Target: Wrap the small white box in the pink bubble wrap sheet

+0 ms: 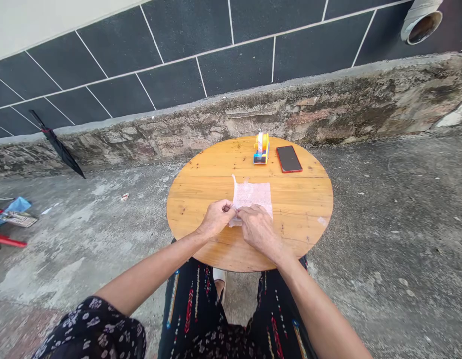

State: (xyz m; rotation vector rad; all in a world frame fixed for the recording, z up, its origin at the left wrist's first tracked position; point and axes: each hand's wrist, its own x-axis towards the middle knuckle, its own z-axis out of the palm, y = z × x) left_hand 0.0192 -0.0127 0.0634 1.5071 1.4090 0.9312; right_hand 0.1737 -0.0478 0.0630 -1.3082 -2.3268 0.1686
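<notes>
A pale pink, see-through sheet with a bumpy texture, like bubble wrap (255, 194), lies on the round wooden table (201, 172). Its left edge is folded or rolled, and a narrow strip sticks up at the upper left corner. My left hand (218, 218) pinches that edge low down between thumb and fingertips. Close beside it, my right hand (256, 225) rests over the sheet's lower part, its fingers bent and closed on the same edge. The fingertips of both hands nearly meet, and the bit of sheet between them is partly hidden.
Toward the table's far side stand a yellow and blue tape dispenser (261, 148) and a red-edged phone (289, 159). A clear scrap (322, 221) lies near the right rim. A folded black umbrella (62, 147) leans against the wall at left.
</notes>
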